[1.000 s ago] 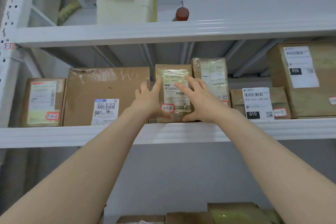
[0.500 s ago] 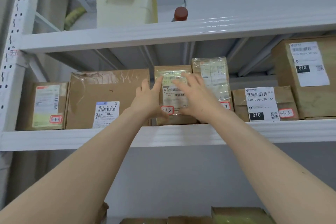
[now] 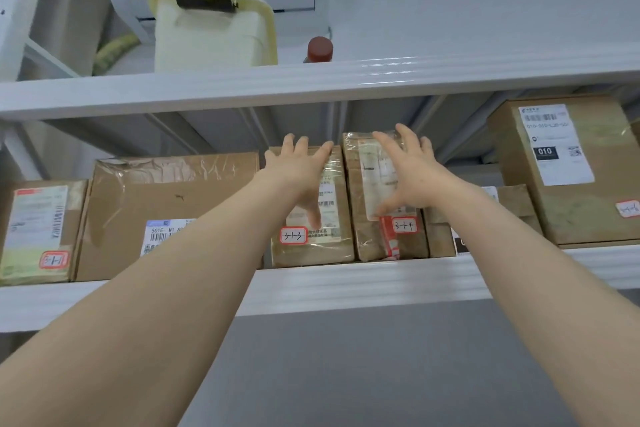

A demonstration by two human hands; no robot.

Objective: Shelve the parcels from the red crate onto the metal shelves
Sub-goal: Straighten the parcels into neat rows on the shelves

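Note:
A row of brown parcels stands on the white metal shelf. The taped parcel marked 3-1-3 stands upright in the middle. My left hand lies flat against its upper front with fingers straight. Right beside it stands the parcel marked 3-1-4, wrapped in clear tape. My right hand is spread over its front with fingers extended. Neither hand grips anything. The red crate is out of view.
A wide box and a small parcel marked 3-1-1 fill the shelf's left. A low parcel and a big box labelled 010 sit at the right. On the upper shelf stand a cream container and a red-capped bottle.
Both hands have slid up from the lower front of the 3-1-3 parcel. My right hand has shifted over to the 3-1-4 parcel. The view has moved closer.

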